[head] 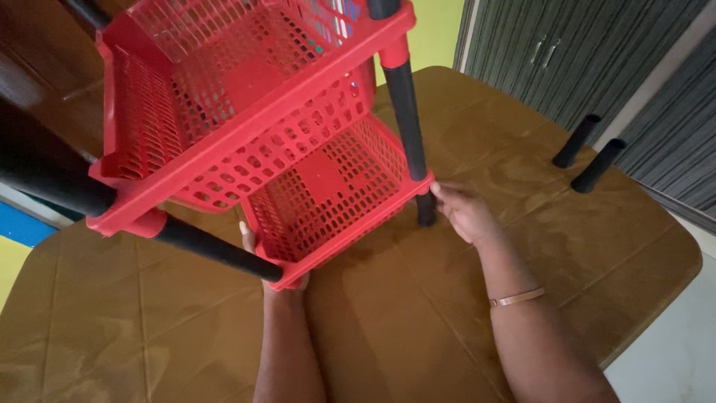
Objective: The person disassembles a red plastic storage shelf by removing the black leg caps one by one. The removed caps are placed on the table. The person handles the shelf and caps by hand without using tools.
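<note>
A worktop under a creased brown cover is filling most of the view, and a red rack of perforated baskets is standing on it, tilting toward the camera. Its lower basket is sitting between the two hands, with the upper basket looming above and to the left. Black tubes are joining the tiers: one post is running down the right corner and another post is slanting along the near left corner.

The right hand is lying just right of the lower basket, fingers curling against its right corner where the post's foot is meeting the worktop; a thin bangle is circling that wrist. The left hand is sitting under the basket's near corner, mostly hidden by it, so I cannot tell how far it is closing, though it is touching the rim.

Two loose black tubes are lying well apart, at the worktop's far right edge
</note>
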